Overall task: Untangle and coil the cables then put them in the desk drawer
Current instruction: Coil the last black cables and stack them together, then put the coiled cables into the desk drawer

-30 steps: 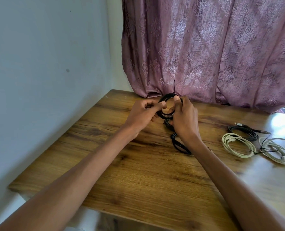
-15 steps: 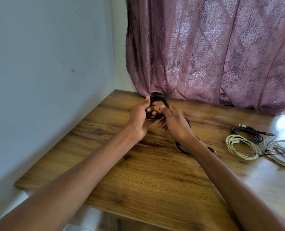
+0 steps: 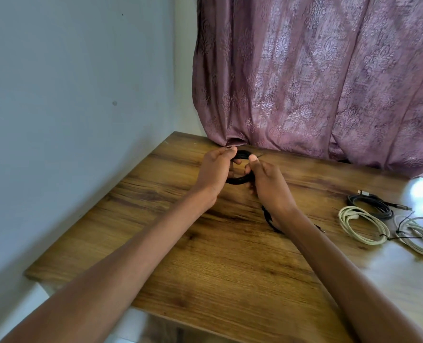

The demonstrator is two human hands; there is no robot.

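Observation:
A black cable, wound into a small coil (image 3: 240,179), is held just above the wooden desk (image 3: 225,263) near its far edge. My left hand (image 3: 214,173) grips the coil's left side, fingers curled over it. My right hand (image 3: 267,185) grips the right side, thumb on top. More of the black cable (image 3: 268,219) trails loose on the desk under my right wrist. To the right lie a cream coiled cable (image 3: 361,225), a dark grey coiled cable (image 3: 371,204) and a white coiled cable (image 3: 420,237). No drawer is in view.
A mauve patterned curtain (image 3: 316,78) hangs onto the desk's far edge right behind my hands. A pale wall (image 3: 69,120) borders the desk on the left. The desk's right end is bright with sunlight.
Both hands with the black coil have shifted left and toward the curtain. The loose length under my right wrist has grown shorter as more cable went into the coil.

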